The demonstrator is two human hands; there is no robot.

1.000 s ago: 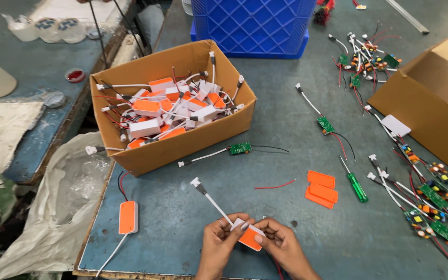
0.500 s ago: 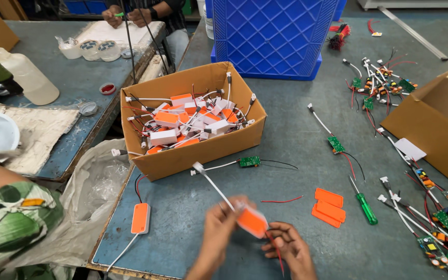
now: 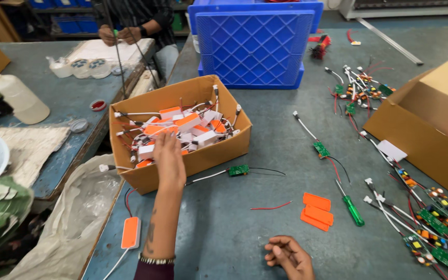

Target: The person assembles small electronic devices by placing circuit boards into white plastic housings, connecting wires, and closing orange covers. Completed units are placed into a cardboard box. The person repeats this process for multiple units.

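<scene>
A: What lies at the left edge of the surface (image 3: pixel 224 228)?
B: A finished orange driver unit (image 3: pixel 130 233) with a white lead, near the near-left corner, just beside a clear plastic sheet (image 3: pixel 73 218) that hangs over the edge.

A: And the left hand (image 3: pixel 168 155)?
B: It reaches over the front wall of the cardboard box (image 3: pixel 219 150), fingers spread apart and holding nothing, above the heap of orange-and-white driver units (image 3: pixel 182 127) inside. The box stands toward the far-left part of the surface.

A: What sits just right of the box?
B: A small green circuit board (image 3: pixel 238 170) with white and black wires, touching the surface beside the box's front corner. Behind it stands a blue plastic crate (image 3: pixel 252 44) at the far edge.

A: The right hand (image 3: pixel 289 256)?
B: It rests on the surface at the near edge, fingers loosely curled, gripping nothing.

A: Further right?
B: A loose red wire (image 3: pixel 270 207), then three orange covers (image 3: pixel 316 210) stacked near each other, with a green-handled screwdriver (image 3: pixel 352 207) just beside them. More wired circuit boards (image 3: pixel 431 228) run along the right edge, in front of a second large cardboard box (image 3: pixel 431 124).
</scene>
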